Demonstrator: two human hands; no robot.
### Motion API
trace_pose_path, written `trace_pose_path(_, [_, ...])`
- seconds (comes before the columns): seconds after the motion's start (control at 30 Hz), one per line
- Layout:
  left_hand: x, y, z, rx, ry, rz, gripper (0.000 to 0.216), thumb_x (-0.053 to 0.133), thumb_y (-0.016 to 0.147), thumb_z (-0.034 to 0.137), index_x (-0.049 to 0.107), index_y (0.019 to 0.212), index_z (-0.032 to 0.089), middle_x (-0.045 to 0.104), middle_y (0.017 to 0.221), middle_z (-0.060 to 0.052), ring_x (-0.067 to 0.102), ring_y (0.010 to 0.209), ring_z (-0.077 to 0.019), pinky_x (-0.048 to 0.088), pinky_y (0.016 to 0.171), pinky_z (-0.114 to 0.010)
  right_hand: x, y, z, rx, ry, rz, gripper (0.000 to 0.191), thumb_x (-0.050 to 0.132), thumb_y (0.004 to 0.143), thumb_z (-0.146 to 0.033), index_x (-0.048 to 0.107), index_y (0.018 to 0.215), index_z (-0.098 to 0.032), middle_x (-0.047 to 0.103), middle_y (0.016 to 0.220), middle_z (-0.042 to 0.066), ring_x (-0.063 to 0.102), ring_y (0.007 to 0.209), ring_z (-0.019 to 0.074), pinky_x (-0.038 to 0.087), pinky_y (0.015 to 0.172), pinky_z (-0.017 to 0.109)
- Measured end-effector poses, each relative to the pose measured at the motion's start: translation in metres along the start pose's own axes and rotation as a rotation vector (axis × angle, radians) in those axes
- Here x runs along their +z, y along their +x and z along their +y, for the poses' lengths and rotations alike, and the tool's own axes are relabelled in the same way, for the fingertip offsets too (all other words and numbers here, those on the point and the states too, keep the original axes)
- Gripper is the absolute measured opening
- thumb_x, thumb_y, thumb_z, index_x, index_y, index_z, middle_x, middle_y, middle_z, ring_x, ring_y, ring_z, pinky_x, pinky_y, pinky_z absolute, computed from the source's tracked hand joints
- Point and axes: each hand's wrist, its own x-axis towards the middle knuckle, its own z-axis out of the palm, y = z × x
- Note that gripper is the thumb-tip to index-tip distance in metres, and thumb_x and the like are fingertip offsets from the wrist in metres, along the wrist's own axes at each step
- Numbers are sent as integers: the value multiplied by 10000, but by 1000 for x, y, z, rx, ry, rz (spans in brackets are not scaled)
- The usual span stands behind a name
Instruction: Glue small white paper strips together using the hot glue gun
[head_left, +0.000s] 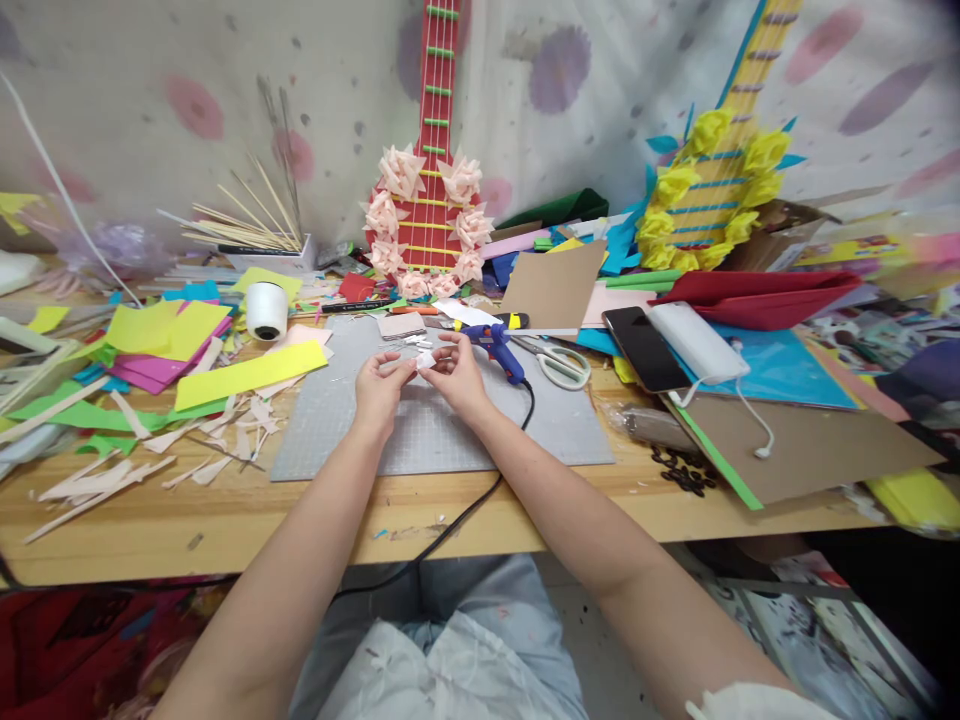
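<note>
Both my hands meet over a grey cutting mat point(442, 430) in the middle of the wooden table. My left hand point(381, 385) and my right hand point(454, 368) each pinch one small piece of pale pink paper point(425, 360) between their fingertips. A blue glue gun point(496, 348) lies just right of my right hand, its black cord point(480, 500) running off the table's front edge. Small paper scraps point(412, 342) lie on the mat beyond my fingers.
Scissors point(559, 362), a phone point(643, 348) and a white power bank point(694, 340) lie to the right. Coloured paper sheets point(172, 335), a thread spool point(266, 310) and cut strips cover the left. Two paper guitars point(429, 200) lean against the back wall. Cardboard point(795, 445) overhangs at right.
</note>
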Motion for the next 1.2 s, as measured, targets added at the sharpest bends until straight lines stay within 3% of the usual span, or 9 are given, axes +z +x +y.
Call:
trace_pose_path(0.2, [-1,0,1,6,85,34,443,740,469,228,434,785,170,639,630,-11,601,580,-120,454,655,-271,-3,3,5,-9,3,29,369,624,634,-234,400,925,-210,549,658,-61,545,607,93,450,659,267])
trace_pose_path(0.4, [0,0,-1,73,133,76,496,733,482,209,340,785,204,649,644,5,615,599,-123,444,684,-269,-2,2,3,-18,9,39,370,623,631,-236,385,914,-216,555,639,-74,550,587,91,464,652,274])
trace_pose_path(0.7, [2,-2,-1,98,62,29,555,733,467,186,271,772,217,614,610,49,617,589,-119,454,680,-268,0,0,4,-6,65,-6,382,627,634,-243,372,917,-220,553,650,-71,558,597,90,480,665,282])
trace_pose_path(1.0, [2,-2,2,75,5,40,555,735,448,156,282,764,211,619,619,42,606,582,-111,445,653,-248,1,-2,0,-53,66,-129,481,684,584,-257,376,952,-222,537,711,-50,547,640,89,461,666,253])
trace_pose_path(1.2, [5,-4,4,1,2,66,449,727,524,220,404,832,174,642,667,0,617,606,-117,469,671,-273,1,-1,1,0,38,-61,454,664,587,-204,388,946,-216,543,698,-55,552,639,94,460,679,266])
